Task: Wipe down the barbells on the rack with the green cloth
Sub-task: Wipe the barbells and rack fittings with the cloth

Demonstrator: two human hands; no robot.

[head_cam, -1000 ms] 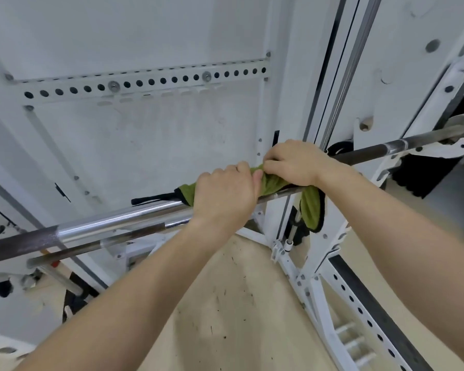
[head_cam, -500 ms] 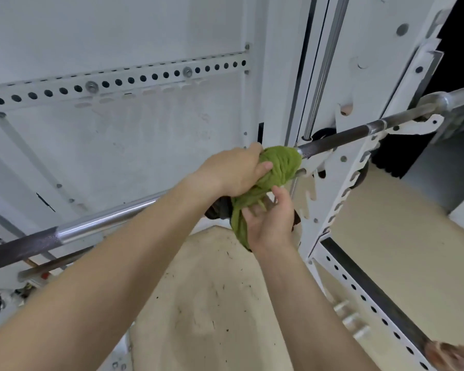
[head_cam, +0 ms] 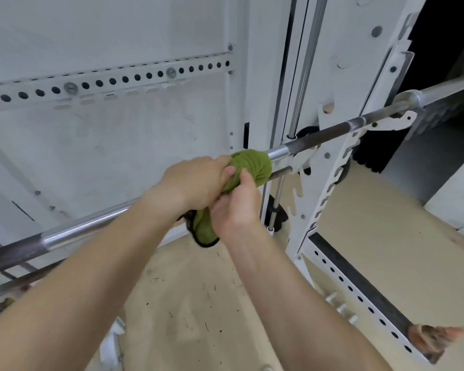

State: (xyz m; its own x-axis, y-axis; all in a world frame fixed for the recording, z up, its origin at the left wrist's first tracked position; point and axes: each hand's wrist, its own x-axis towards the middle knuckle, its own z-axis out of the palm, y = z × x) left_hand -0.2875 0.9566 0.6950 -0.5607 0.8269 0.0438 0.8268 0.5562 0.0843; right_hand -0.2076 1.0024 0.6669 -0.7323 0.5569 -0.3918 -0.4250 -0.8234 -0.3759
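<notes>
Cloth (head_cam: pixel 252 167) bunched round the bar (head_cam: pixel 91 226), just left of the rack (head_cam: pixel 330 188) upright where the bar sits in its hooks. My left hand (head_cam: pixel 196 183) grips the cloth from above, fingers curled over it and the bar. My right hand (head_cam: pixel 236 207) sits beneath, closed round the hanging tail, thumb pressed into the bunch. The tail droops below both hands.
</notes>
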